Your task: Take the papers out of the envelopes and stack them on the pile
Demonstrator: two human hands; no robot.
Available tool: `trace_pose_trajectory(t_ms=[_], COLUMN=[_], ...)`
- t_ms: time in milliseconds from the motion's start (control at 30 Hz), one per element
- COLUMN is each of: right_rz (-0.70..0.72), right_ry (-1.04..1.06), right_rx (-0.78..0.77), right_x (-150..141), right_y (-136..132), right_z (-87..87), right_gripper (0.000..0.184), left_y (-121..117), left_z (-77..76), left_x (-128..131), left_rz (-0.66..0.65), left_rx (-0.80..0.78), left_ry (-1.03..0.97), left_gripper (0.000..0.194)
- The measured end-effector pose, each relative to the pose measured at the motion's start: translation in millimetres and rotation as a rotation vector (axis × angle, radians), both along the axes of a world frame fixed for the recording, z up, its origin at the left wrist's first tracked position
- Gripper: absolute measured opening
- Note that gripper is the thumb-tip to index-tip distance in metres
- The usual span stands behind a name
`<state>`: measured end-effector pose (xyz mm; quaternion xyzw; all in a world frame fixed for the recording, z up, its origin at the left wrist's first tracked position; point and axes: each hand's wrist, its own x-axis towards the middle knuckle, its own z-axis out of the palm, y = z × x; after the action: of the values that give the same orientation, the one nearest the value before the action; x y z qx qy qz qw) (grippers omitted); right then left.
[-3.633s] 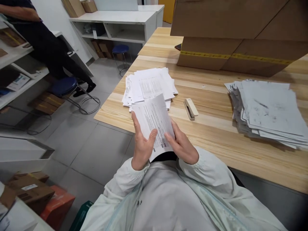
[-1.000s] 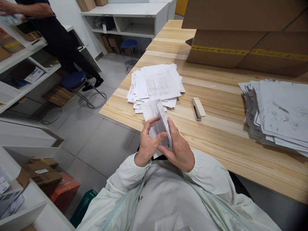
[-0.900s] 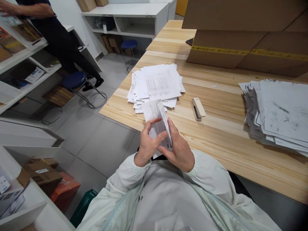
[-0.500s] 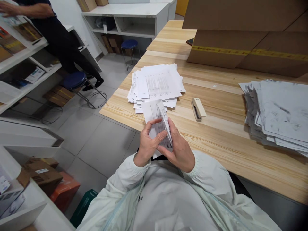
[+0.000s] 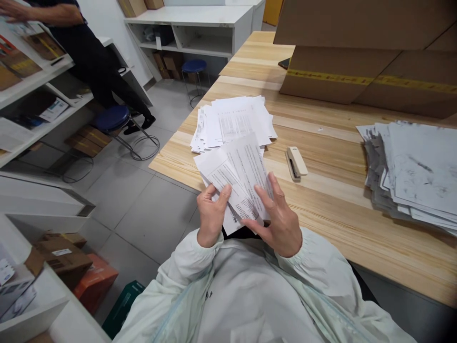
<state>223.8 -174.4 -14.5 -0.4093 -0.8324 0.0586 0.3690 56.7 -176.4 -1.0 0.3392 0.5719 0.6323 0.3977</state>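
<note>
Several printed sheets of paper are spread like a fan in front of my body, over the near edge of the table. My left hand grips their lower left part, thumb on top and fingers curled beneath. On the right side of the sheets rests my right hand, its fingers apart and touching the paper's edge. Just beyond lies a loose pile of printed papers, partly covered by the sheets. A cream stapler is on the table to the right of my hands.
At the right of the wooden table is a thick, uneven paper stack. Large cardboard boxes stand at the back. On the left, a person in dark clothes stands by white shelves, near a blue stool.
The paper, folded or curled between my hands before, is now opened out into a fan of sheets. My right hand has moved slightly right and its fingers have spread.
</note>
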Motion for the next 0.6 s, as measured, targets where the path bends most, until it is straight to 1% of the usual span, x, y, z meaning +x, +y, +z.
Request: trace_pose_trajectory(t_ms=[133, 200, 267, 333, 367, 400, 433, 500, 567, 600], right_rz=[-0.005, -0.015, -0.016, -0.054, -0.095, -0.143, -0.187, -0.239, -0.245, -0.245], right_ry=[-0.065, -0.025, 0.07, 0.206, 0.281, 0.358, 0.439, 0.609, 0.782, 0.868], right_rx=[-0.054, -0.058, -0.082, -0.159, -0.224, -0.3, -0.38, -0.53, -0.644, -0.688], right_x=[-2, -5, -7, -5, -3, -1, 2, 7, 11, 13], right_y=[-7, -8, -7, -5, -3, -2, 0, 3, 6, 8], right_z=[-4.9, -5.4, -4.3, -3.1, -2.9, -3.2, -4.0, -7.0, -11.0, -12.8], right_gripper=[0.093, 0.08, 0.058, 0.039, 0.032, 0.029, 0.031, 0.037, 0.04, 0.041], left_y=[-3, -6, -8, -10, -10, -10, -9, -6, -3, -2], left_z=[9.1, 12.3, 12.7, 10.6, 9.0, 7.0, 5.0, 0.5, -3.9, -5.7], left_x=[5, 8, 10, 11, 12, 11, 11, 9, 6, 5], left_rz=[0.014, -0.01, -0.034, -0.015, 0.003, 0.024, 0.046, 0.063, 0.031, -0.011], left_rx=[-0.014, -0.016, 0.015, 0.093, 0.138, 0.175, 0.196, 0.179, 0.116, 0.081], left_ry=[0.211, 0.298, 0.329, 0.301, 0.266, 0.226, 0.19, 0.133, 0.047, -0.024], left_gripper=[0.026, 0.025, 0.028, 0.04, 0.05, 0.057, 0.062, 0.063, 0.061, 0.06])
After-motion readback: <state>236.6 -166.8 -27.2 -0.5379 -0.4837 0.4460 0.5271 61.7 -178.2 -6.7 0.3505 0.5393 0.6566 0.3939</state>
